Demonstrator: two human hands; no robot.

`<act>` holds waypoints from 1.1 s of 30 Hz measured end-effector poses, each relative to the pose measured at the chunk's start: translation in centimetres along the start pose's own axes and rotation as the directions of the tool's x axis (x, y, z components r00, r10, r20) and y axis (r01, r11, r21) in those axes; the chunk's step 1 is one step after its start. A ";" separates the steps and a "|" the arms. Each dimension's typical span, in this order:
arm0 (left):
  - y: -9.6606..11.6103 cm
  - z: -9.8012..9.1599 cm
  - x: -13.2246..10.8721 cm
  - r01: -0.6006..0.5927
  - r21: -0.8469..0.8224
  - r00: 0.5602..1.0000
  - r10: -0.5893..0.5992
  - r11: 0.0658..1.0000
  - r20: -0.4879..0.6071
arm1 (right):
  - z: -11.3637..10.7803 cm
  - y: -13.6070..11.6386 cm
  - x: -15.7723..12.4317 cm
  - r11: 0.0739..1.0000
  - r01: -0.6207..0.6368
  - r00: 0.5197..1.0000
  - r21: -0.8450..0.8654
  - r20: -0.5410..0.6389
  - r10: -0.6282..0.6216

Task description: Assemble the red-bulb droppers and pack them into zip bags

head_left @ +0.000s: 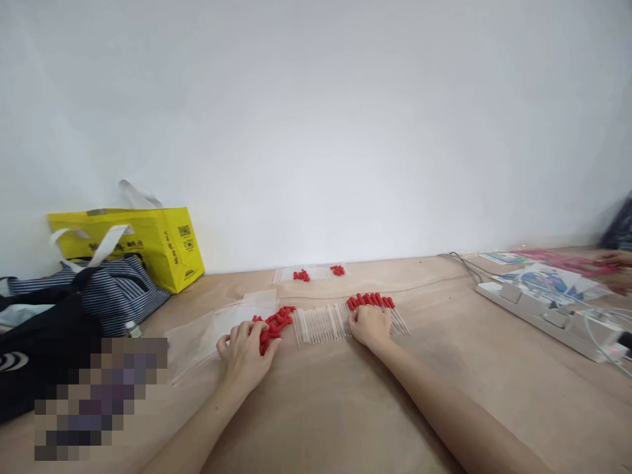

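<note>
My left hand (247, 352) rests with fingers spread over a pile of small red rounded pieces (280, 320), the thumb and index finger touching its near side. To the right lies a row of thin clear sticks (318, 324), side by side on the table. My right hand (371, 325) is curled at the right end of that row, its fingertips hidden. Just beyond and beside it, several sticks bear red tips (370, 300), their pale shafts fanning out at the right.
Clear plastic bags (197, 336) lie at left; another bag (316, 272) with red pieces is near the wall. A yellow bag (178, 250), striped bag (131, 293) and black bag (54, 342) stand left. A power strip (548, 322) with cables lies right, near another person's hand (617, 258).
</note>
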State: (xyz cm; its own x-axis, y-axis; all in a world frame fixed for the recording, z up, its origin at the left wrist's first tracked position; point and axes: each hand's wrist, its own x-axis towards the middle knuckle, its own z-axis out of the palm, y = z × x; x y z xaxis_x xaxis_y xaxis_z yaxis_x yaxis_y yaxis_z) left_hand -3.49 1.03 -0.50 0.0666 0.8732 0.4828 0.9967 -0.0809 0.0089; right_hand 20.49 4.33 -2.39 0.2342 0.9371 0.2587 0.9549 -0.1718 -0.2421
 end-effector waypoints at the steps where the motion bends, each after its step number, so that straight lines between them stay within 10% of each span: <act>1: -0.1 0.0 0.1 0.006 0.009 1.000 -0.006 1.000 -0.001 | -0.1 -0.1 0.2 1.000 -0.008 1.000 -0.010 0.020 0.008; 18: -0.5 1.0 1.0 0.051 0.005 0.999 -0.050 0.999 -0.019 | -0.7 0.4 0.2 0.999 0.045 0.998 -0.005 0.037 -0.045; 23: 0.0 0.1 1.0 0.058 -0.023 0.997 -0.059 0.998 -0.056 | -0.2 3.1 -1.8 0.925 0.261 0.965 0.277 -0.100 -0.242; 33: 4.2 0.7 -3.2 -0.321 -0.561 0.912 0.409 0.763 0.034 | -1.4 3.9 -6.9 0.642 0.541 0.807 0.543 -0.123 -0.577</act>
State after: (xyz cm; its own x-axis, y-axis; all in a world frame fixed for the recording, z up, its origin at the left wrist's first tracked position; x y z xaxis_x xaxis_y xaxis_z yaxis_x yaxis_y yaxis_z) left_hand 0.49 -1.75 -2.60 0.4701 0.7796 0.4138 0.7128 -0.6118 0.3428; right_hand 22.86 -3.23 -3.79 -0.3395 0.8186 0.4634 0.6405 0.5619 -0.5234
